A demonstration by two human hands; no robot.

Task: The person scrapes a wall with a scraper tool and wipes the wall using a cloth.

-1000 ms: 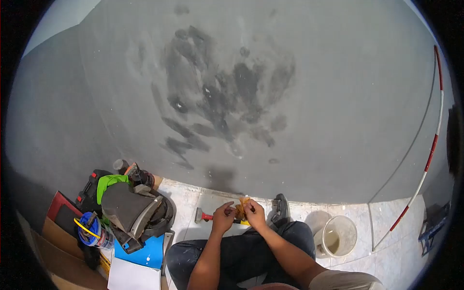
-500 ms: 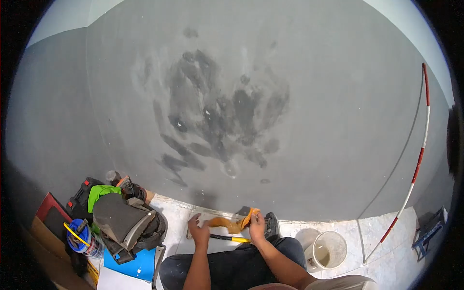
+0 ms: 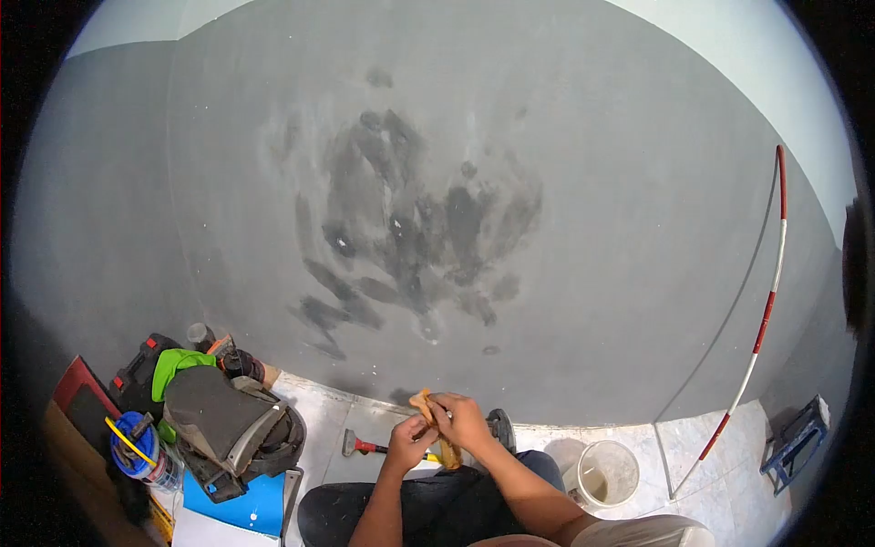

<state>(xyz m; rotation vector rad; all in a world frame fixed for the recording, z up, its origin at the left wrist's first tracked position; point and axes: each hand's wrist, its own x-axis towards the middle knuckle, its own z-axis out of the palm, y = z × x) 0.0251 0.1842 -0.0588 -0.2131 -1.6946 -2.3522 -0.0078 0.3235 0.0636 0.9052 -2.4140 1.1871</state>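
Note:
An orange-brown cloth-like strip (image 3: 449, 453) hangs between my hands above my lap. My left hand (image 3: 410, 442) is closed at its left side, with the fingers pinched near it. My right hand (image 3: 461, 422) grips the upper part of the strip, whose end pokes up above the fingers. Below and behind the hands lies a tool with a grey head (image 3: 349, 443) and a red, black and yellow handle, partly covered by my left hand.
A backpack (image 3: 210, 415), a blue-rimmed bucket (image 3: 135, 447) and a blue folder (image 3: 232, 501) are at the left. At the right are a white bucket (image 3: 606, 472), a red-and-white pole (image 3: 764, 324) against the smudged grey wall (image 3: 620, 273), and a blue step stool (image 3: 797, 447).
My hands have come together from apart, and the strip that was stretched sideways between them now hangs down bunched. The view has shifted slightly, with the wall lower in it.

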